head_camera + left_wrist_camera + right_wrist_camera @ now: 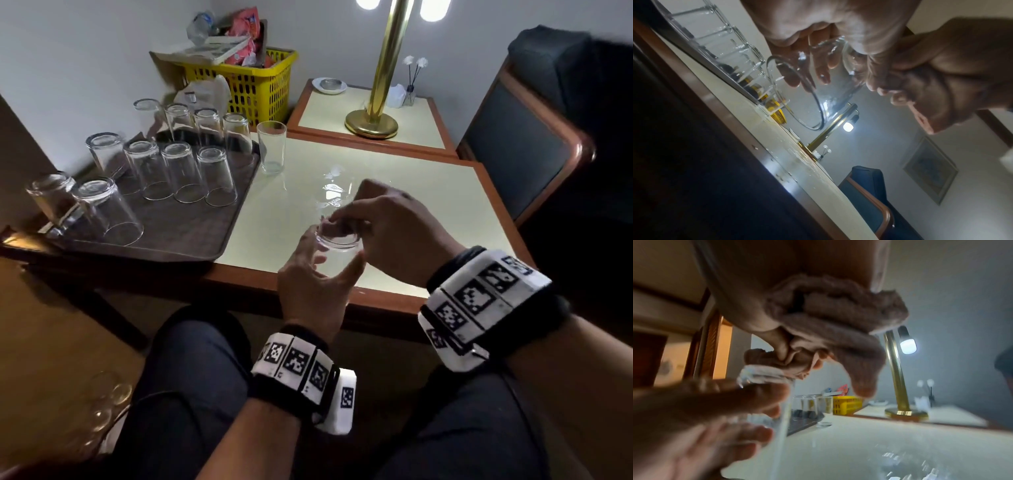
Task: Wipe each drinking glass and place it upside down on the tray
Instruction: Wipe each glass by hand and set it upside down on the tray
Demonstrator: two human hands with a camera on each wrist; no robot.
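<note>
Table: because the work needs a surface near the knees, the table (428, 192) carries all.
Tray: the tray (191, 240), at 10 o'clock, keeps wiped glasses mouth-down, probably to drain.
Waiting glass: one upright glass (271, 147) stands at 12 o'clock, just beside the tray, seemingly not yet wiped.
Held glass: the held glass (337, 253) is above the near table edge, mouth up, so the cloth can enter.
Left hand: the left hand (310, 291) curls its fingers around the wall to steady it.
Right hand: the right hand (387, 233) pinches the cloth (830, 318) and pushes it into the mouth.

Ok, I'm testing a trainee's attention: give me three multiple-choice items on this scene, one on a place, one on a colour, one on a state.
1. Where is the upright glass? A on the chair; B on the table beside the tray; C on the floor.
2. The basket is: A yellow; B red; C blue.
3. The held glass in the left hand is: A full of water; B being wiped with a cloth; C broken.
Answers: B, it stands just off the tray; A, plainly yellow; B, the right hand pushes the cloth into its mouth.
</note>
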